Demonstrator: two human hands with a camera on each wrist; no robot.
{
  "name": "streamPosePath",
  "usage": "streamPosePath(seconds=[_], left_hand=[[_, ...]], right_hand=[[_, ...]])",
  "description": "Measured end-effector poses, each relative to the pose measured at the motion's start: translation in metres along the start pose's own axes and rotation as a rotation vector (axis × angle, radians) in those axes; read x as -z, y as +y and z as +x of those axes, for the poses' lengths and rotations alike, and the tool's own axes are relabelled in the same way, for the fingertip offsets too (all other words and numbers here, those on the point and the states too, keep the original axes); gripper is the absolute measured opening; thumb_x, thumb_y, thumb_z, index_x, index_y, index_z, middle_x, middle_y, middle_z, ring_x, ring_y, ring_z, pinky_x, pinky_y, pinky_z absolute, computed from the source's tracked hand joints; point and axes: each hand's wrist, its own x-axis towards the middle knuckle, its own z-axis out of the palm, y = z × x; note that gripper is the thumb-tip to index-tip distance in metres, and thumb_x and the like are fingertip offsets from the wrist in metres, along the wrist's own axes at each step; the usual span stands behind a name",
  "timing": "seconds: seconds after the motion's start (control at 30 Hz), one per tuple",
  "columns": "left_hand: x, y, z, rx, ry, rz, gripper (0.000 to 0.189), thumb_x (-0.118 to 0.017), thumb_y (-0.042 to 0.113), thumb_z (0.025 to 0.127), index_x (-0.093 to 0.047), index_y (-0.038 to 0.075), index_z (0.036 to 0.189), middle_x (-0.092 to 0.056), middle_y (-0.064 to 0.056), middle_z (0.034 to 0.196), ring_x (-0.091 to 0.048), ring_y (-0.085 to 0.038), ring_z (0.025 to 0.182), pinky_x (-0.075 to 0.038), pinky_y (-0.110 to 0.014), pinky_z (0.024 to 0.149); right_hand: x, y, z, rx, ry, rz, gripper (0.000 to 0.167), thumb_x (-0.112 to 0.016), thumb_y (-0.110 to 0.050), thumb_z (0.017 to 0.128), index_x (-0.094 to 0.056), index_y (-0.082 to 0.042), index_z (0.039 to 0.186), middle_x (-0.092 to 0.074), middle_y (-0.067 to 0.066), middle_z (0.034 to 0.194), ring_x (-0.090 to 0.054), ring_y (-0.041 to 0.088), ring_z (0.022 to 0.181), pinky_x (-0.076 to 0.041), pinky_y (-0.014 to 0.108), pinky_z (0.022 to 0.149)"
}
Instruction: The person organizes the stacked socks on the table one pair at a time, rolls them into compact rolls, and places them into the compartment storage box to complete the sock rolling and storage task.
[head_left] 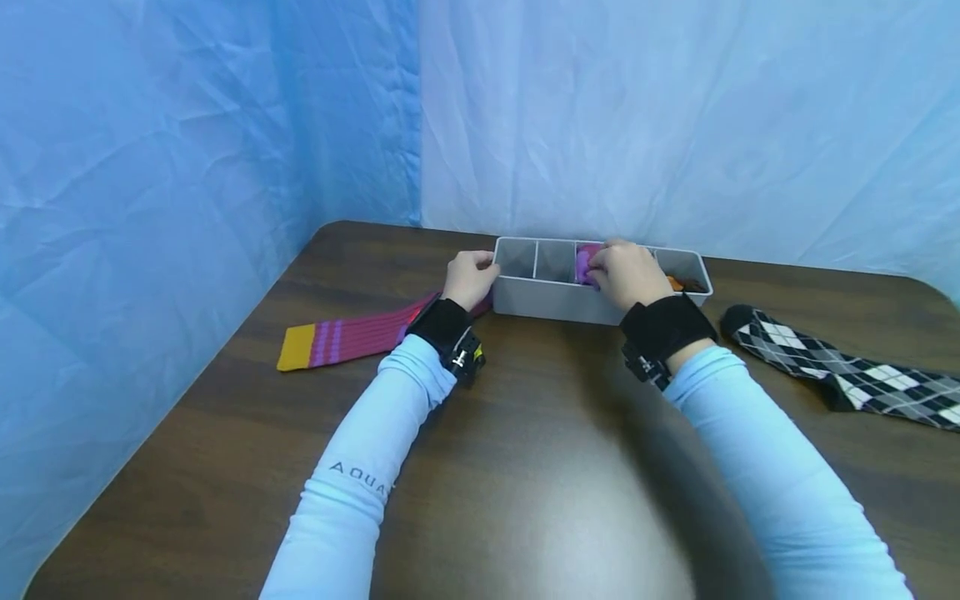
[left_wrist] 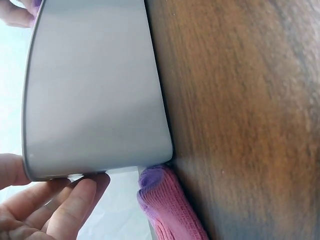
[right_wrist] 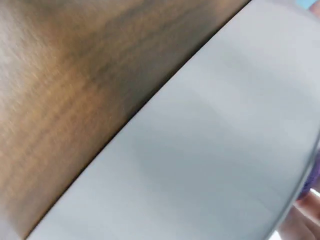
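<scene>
A grey divided storage box (head_left: 555, 302) stands near the far edge of the table. My left hand (head_left: 468, 279) grips its left end, thumb at the rim and fingers (left_wrist: 75, 205) against the end wall. Over a middle compartment, my right hand (head_left: 632, 273) pinches a bunched purple sock (head_left: 583, 265) that sits inside; its fingertips are partly hidden. Left of the box lies a flat maroon sock (head_left: 360, 336) with purple stripes and a yellow end. Its other end (left_wrist: 172, 205) lies by the box's lower corner.
Orange and dark cloth (head_left: 688, 285) fills the box's right compartment. A black-and-white argyle sock (head_left: 862, 371) lies to the right on the brown table (head_left: 525, 467). Blue sheeting (head_left: 637, 117) hangs behind the table and along its left side.
</scene>
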Motion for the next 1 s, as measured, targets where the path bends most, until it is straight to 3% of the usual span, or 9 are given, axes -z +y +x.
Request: streamPosePath(seconds=[0.13,0.27,0.4,0.53,0.7,0.8,0.9,1.0], left_hand=[[0.001,0.000,-0.005,0.016,-0.008,0.010,0.034,-0.046,0.016,0.086,-0.050,0.005,0.119,-0.050,-0.009,0.122,-0.046,-0.018,0.113,-0.038,-0.030,0.091],[-0.003,-0.001,-0.009,0.021,-0.006,0.012,0.034,-0.046,0.016,0.086,-0.050,0.005,0.119,-0.050,-0.009,0.123,-0.045,-0.018,0.114,-0.037,-0.029,0.092],[-0.004,0.000,-0.011,0.019,-0.011,0.012,0.034,-0.046,0.016,0.086,-0.050,0.005,0.118,-0.050,-0.010,0.122,-0.045,-0.019,0.114,-0.037,-0.030,0.093],[-0.002,0.001,-0.010,-0.004,-0.030,0.064,0.035,-0.046,0.017,0.087,-0.050,0.004,0.118,-0.050,-0.010,0.122,-0.045,-0.020,0.114,-0.036,-0.030,0.093],[0.009,0.003,-0.006,-0.086,-0.092,0.249,0.037,-0.048,0.020,0.086,-0.049,0.002,0.118,-0.052,-0.012,0.119,-0.047,-0.022,0.111,-0.036,-0.031,0.092],[0.024,-0.001,-0.010,-0.152,-0.178,0.457,0.042,-0.047,0.024,0.085,-0.044,0.002,0.122,-0.049,-0.013,0.122,-0.044,-0.024,0.114,-0.033,-0.033,0.095],[0.046,-0.013,-0.022,-0.196,-0.270,0.688,0.050,-0.046,0.028,0.086,-0.037,0.002,0.127,-0.041,-0.016,0.129,-0.038,-0.027,0.119,-0.029,-0.036,0.099],[0.070,-0.035,-0.038,-0.155,-0.344,0.829,0.057,-0.045,0.034,0.086,-0.033,-0.002,0.128,-0.039,-0.021,0.128,-0.038,-0.031,0.118,-0.029,-0.041,0.098]], right_hand=[[0.001,-0.002,0.009,-0.011,-0.105,-0.043,0.012,-0.057,-0.007,0.078,-0.069,-0.003,0.075,-0.063,0.014,0.075,-0.054,0.025,0.064,-0.042,0.036,0.060],[-0.001,-0.003,0.009,-0.019,-0.160,-0.060,0.018,-0.053,-0.003,0.079,-0.067,-0.003,0.067,-0.062,0.012,0.068,-0.050,0.022,0.057,-0.039,0.032,0.054],[-0.003,-0.004,0.006,-0.037,-0.178,-0.061,0.022,-0.048,0.000,0.081,-0.067,-0.002,0.069,-0.060,0.011,0.065,-0.048,0.021,0.054,-0.038,0.030,0.051],[-0.006,-0.001,0.005,-0.034,-0.151,-0.052,0.017,-0.051,-0.004,0.081,-0.067,-0.002,0.074,-0.061,0.012,0.069,-0.051,0.023,0.058,-0.040,0.033,0.054],[-0.009,0.005,-0.001,0.010,-0.040,-0.027,0.018,-0.057,-0.012,0.079,-0.063,-0.002,0.092,-0.060,0.014,0.085,-0.056,0.027,0.074,-0.044,0.039,0.067],[-0.009,0.008,-0.012,0.081,0.049,-0.018,0.028,-0.058,-0.019,0.079,-0.060,-0.003,0.102,-0.059,0.014,0.094,-0.056,0.029,0.083,-0.044,0.041,0.072],[-0.006,0.013,-0.032,0.182,0.080,-0.029,0.038,-0.058,-0.026,0.079,-0.057,-0.004,0.110,-0.056,0.013,0.106,-0.053,0.029,0.096,-0.043,0.042,0.080],[-0.002,0.021,-0.057,0.260,0.036,-0.041,0.048,-0.059,-0.032,0.078,-0.051,-0.005,0.117,-0.051,0.014,0.118,-0.048,0.030,0.108,-0.038,0.043,0.088]])
